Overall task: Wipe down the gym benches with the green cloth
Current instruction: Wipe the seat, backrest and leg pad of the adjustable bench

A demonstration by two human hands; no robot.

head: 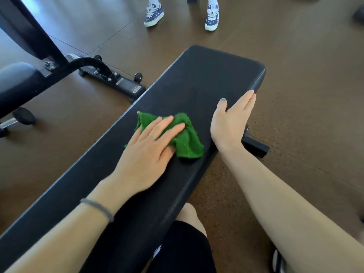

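A long black padded gym bench point(206, 75) runs from the lower left to the upper right. A crumpled green cloth point(187, 138) lies on its middle. My left hand point(149, 148) presses flat on the cloth with straight fingers, covering its left part. My right hand point(230, 121) rests on the bench's right edge beside the cloth, thumb on top of the pad and fingers straight along the side.
A second black bench frame point(110, 75) with wheels and a padded seat point(17, 79) stands at the left on the brown floor. A person's feet in blue star-patterned sneakers point(153, 14) stand beyond the far end. The bench's foot bar point(256, 146) sticks out at right. My knee is below.
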